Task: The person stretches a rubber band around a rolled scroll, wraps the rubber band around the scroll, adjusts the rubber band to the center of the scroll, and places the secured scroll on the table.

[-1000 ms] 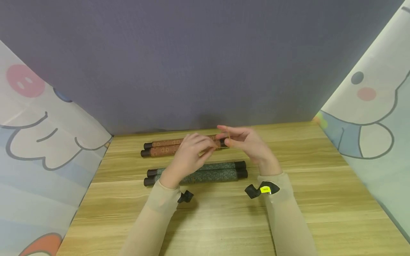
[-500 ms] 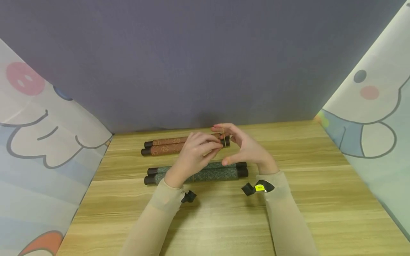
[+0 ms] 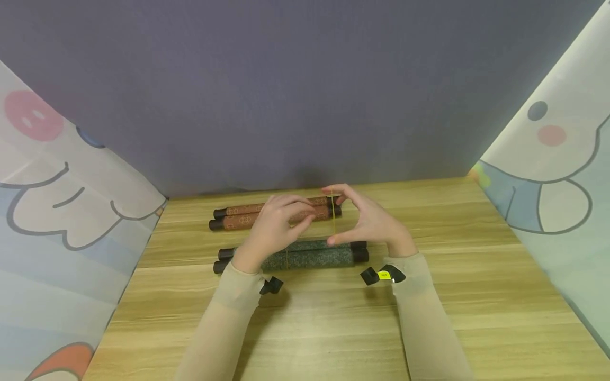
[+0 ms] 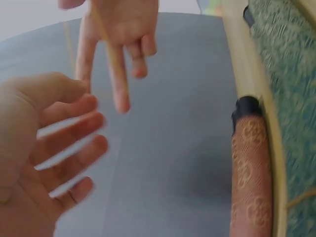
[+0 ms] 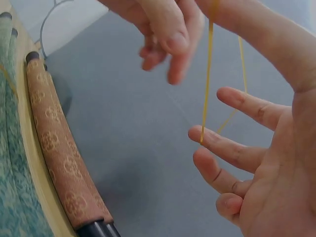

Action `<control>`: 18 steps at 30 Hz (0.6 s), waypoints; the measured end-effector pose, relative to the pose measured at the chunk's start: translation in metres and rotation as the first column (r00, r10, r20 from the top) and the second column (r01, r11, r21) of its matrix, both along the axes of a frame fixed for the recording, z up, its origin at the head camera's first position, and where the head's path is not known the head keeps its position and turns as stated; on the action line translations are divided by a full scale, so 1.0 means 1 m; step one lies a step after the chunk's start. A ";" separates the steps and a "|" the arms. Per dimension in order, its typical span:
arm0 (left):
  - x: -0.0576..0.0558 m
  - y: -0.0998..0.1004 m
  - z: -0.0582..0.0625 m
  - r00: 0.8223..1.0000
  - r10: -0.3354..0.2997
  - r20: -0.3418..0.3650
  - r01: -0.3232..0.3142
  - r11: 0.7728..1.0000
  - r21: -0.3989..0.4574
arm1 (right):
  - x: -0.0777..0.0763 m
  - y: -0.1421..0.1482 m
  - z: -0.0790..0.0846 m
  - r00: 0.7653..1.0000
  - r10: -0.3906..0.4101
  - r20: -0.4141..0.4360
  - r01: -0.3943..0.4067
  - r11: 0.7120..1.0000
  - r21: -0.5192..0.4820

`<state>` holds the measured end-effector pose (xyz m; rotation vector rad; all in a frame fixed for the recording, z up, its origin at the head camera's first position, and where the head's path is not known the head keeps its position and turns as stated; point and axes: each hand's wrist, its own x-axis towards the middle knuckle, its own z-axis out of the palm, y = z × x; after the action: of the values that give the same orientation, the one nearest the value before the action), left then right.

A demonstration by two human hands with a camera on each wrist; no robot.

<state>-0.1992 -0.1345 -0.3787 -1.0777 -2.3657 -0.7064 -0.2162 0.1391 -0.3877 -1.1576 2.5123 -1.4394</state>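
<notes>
A thin yellow rubber band (image 5: 208,74) is stretched in a loop between the spread thumb and fingers of my right hand (image 3: 376,222). In the right wrist view, the band runs from the thumb around the index and middle fingers. My left hand (image 3: 274,225) has let its fingers curve loosely, with nothing in them, just left of the band. Behind both hands lie two brown scrolls (image 3: 243,220) side by side, patterned in gold with black end knobs. Part of them is hidden by my left hand.
Closer to me, two green speckled scrolls (image 3: 329,258) with dark ends lie together, a thin band (image 3: 287,257) around their middle. A grey wall (image 3: 305,106) rises behind the wooden table (image 3: 333,328). Cartoon-printed panels (image 3: 562,185) flank both sides.
My left fingers have let go of the rubber band and drawn back to the left. My right thumb and fingers have spread wide apart, stretching the band. The scrolls stay in place.
</notes>
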 end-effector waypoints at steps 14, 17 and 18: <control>-0.057 -0.119 -0.019 0.842 0.285 0.458 -0.156 0.942 -0.298 | 0.000 0.020 -0.011 0.996 -0.039 0.081 0.038 0.999 0.016; -0.072 -0.144 -0.033 0.832 0.297 0.469 -0.116 0.919 -0.377 | 0.000 0.025 -0.012 0.994 -0.045 0.096 0.043 0.999 0.027; -0.076 -0.150 -0.038 0.830 0.298 0.471 -0.101 0.911 -0.399 | 0.001 0.027 -0.013 0.994 -0.046 0.099 0.044 0.999 0.030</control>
<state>-0.2752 -0.2844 -0.4168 -0.8098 -3.1275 -0.5479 -0.2156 0.1656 -0.4004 -1.0045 2.4977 -1.4293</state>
